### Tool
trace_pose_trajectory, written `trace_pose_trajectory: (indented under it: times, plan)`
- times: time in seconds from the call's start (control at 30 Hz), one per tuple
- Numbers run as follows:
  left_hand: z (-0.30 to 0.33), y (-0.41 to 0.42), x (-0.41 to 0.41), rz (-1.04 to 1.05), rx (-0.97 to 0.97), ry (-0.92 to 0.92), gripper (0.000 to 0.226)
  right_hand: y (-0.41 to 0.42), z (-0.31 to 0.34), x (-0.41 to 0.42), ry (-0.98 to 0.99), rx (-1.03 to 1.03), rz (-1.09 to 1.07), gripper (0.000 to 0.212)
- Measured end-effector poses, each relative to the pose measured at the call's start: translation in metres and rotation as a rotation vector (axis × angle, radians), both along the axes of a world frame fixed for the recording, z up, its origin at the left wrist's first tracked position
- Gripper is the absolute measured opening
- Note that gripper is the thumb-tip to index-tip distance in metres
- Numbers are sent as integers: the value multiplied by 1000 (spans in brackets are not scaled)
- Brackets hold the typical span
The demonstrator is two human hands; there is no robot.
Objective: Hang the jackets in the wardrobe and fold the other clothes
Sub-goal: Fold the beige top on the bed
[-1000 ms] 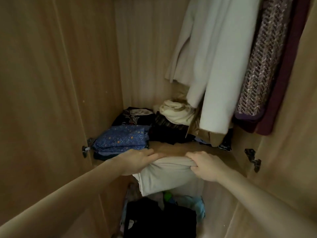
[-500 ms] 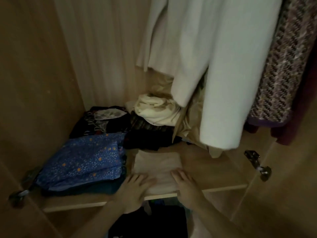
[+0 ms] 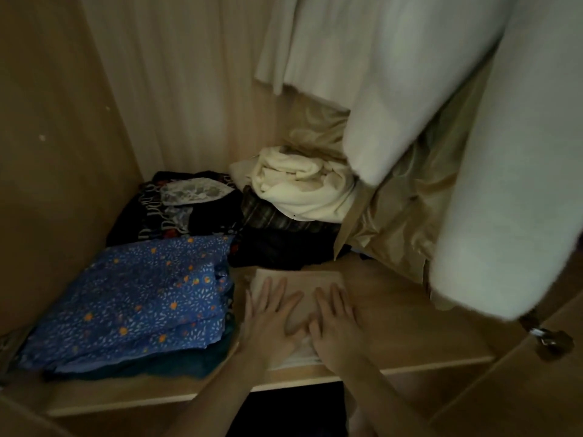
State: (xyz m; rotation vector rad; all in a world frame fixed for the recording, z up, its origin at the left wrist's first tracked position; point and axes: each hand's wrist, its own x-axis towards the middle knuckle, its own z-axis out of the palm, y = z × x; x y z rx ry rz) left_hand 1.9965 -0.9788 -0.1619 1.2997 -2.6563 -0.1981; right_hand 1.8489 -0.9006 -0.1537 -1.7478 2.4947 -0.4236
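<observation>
A folded beige garment [image 3: 303,279] lies flat on the wooden wardrobe shelf [image 3: 410,313]. My left hand [image 3: 271,316] and my right hand [image 3: 337,323] press down on it side by side, fingers straight and spread. A white jacket [image 3: 457,127] hangs above at the right, its hem low over the shelf. A tan coat [image 3: 403,212] hangs behind the white jacket.
A folded blue flowered cloth [image 3: 135,298] lies on the shelf to the left of my hands. Behind it sit a dark printed garment [image 3: 176,212], a dark folded pile [image 3: 284,244] and a bundled cream cloth [image 3: 299,187]. A door hinge [image 3: 549,339] shows at right.
My hands held the beige garment by its edge in front of the shelf; it now lies on the shelf, and both hands have flattened and slid farther onto it.
</observation>
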Motion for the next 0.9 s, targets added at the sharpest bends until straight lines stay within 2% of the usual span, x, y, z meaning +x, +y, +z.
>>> trace_pose_trajectory:
  times: [0.13, 0.3, 0.47, 0.63, 0.7, 0.8, 0.9]
  plan:
    - [-7, -18, -5, 23, -7, 28, 77, -13, -5, -3, -15, 1, 32, 74]
    - [-15, -20, -8, 38, -77, -6, 72, -16, -10, -4, 4, -46, -13, 66]
    - [-6, -17, -12, 80, -110, -1, 74, -17, -6, -4, 1, -45, -9, 69]
    - [-1, -11, -10, 83, -29, -32, 80, -14, -1, -2, -41, -21, 3, 73]
    - [1, -11, -11, 89, -5, -30, 78, -14, 3, -3, -69, 15, 3, 67]
    - [6, -10, -11, 68, 30, -89, 77, -4, 15, -2, -177, 17, 29, 69]
    - [22, -4, -12, 73, 80, -182, 69, 22, 27, -3, -186, 36, 50, 74]
